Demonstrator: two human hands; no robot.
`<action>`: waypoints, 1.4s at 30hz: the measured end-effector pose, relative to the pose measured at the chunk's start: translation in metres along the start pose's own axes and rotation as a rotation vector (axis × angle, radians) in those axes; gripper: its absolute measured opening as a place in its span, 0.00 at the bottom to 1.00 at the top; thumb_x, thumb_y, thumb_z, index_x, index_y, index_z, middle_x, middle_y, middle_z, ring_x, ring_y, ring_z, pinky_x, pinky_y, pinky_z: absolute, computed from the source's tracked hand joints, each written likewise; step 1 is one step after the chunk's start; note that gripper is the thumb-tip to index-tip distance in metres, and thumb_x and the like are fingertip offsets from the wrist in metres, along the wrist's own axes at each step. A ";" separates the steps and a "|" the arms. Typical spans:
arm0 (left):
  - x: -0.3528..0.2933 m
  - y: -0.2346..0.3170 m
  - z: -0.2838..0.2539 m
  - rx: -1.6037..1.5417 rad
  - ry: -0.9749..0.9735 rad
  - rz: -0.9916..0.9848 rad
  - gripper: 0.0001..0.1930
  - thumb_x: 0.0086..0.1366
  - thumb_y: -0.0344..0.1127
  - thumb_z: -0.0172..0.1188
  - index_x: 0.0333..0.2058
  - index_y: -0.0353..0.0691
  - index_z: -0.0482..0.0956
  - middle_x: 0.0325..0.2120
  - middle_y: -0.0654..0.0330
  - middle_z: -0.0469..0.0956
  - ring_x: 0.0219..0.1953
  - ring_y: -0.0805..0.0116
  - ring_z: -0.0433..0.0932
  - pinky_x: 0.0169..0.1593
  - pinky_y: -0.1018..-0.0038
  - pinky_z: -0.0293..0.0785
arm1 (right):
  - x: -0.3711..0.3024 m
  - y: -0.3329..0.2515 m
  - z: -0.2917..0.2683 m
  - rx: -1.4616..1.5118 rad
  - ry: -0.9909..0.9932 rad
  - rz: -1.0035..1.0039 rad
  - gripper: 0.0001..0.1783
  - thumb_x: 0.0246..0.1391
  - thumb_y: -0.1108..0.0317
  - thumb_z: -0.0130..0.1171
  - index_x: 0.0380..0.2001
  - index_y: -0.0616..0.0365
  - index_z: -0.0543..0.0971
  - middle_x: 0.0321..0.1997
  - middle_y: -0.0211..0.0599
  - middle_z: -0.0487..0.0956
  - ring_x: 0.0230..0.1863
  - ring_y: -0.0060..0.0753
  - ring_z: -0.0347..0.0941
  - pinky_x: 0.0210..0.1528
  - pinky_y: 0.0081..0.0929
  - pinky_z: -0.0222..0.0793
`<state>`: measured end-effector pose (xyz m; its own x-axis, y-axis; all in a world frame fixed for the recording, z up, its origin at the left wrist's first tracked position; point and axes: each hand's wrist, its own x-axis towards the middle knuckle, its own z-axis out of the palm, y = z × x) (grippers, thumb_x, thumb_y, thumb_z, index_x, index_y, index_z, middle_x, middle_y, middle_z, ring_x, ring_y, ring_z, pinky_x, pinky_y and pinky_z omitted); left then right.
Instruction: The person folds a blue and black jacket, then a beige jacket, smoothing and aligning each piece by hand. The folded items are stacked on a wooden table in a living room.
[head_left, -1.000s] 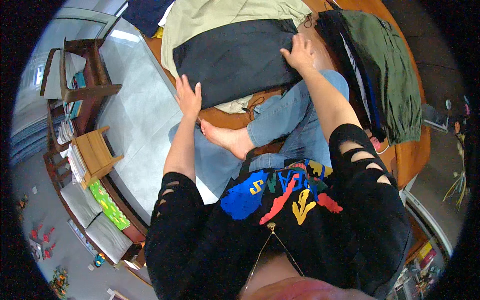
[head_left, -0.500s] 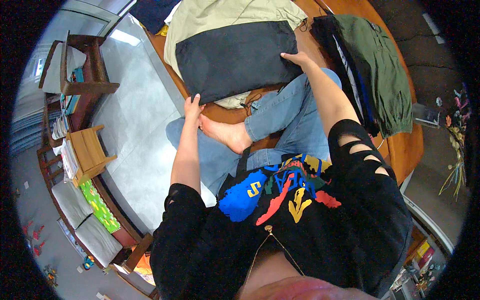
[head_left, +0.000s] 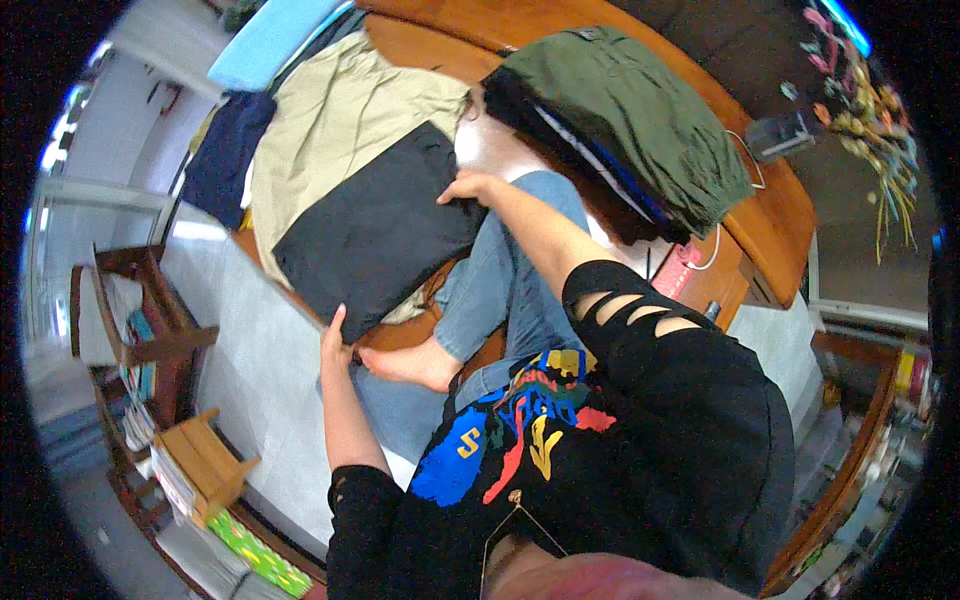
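A folded black garment (head_left: 375,235) lies in front of me in a flat rectangle, over a spread beige garment (head_left: 320,130). My left hand (head_left: 338,338) grips its near left corner, thumb on top and fingers tucked beneath. At the right edge my right hand (head_left: 468,188) pinches the cloth, its thumb over the top and other fingers partly hidden under it. Whether it is trousers or a top cannot be made out. My crossed legs in blue jeans (head_left: 515,265) are just below the cloth, with a bare foot near my left hand.
To the right, a stack of folded clothes topped by a dark green garment (head_left: 630,120) sits on the wooden seat (head_left: 785,215). Navy clothing (head_left: 232,155) and a light blue item (head_left: 275,45) lie at far left. A pink power strip (head_left: 678,272) with a white cable is beside the stack.
The view has turned toward the right, bringing the pink strip and light blue item into sight. Both hands keep hold of the black garment, which now appears angled up to the right.
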<state>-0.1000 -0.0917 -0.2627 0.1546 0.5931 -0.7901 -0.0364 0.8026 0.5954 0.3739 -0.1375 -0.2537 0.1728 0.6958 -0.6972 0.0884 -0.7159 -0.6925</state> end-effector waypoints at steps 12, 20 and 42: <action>-0.045 0.075 0.026 0.032 -0.012 0.346 0.26 0.61 0.31 0.71 0.57 0.35 0.76 0.52 0.56 0.80 0.55 0.61 0.79 0.58 0.64 0.75 | -0.063 -0.021 -0.005 0.388 0.105 -0.550 0.30 0.46 0.74 0.65 0.56 0.61 0.76 0.53 0.39 0.81 0.54 0.36 0.76 0.58 0.34 0.71; -0.090 0.182 0.199 0.274 -0.306 0.651 0.37 0.62 0.32 0.69 0.68 0.34 0.64 0.63 0.52 0.71 0.63 0.55 0.72 0.66 0.63 0.68 | -0.212 -0.015 -0.109 0.549 0.424 -0.762 0.27 0.48 0.68 0.68 0.53 0.64 0.77 0.49 0.35 0.81 0.50 0.30 0.76 0.57 0.33 0.72; -0.109 -0.101 0.497 1.674 -0.687 1.408 0.15 0.66 0.39 0.58 0.49 0.46 0.83 0.47 0.55 0.83 0.52 0.58 0.80 0.63 0.58 0.65 | -0.320 0.180 -0.291 0.897 1.051 -0.447 0.29 0.50 0.80 0.64 0.58 0.68 0.75 0.56 0.45 0.81 0.50 0.43 0.80 0.54 0.38 0.76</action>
<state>0.3777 -0.2688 -0.1643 0.9885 0.1498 0.0222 0.1301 -0.9149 0.3822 0.6201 -0.5059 -0.1010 0.9557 0.2018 -0.2141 -0.2367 0.0953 -0.9669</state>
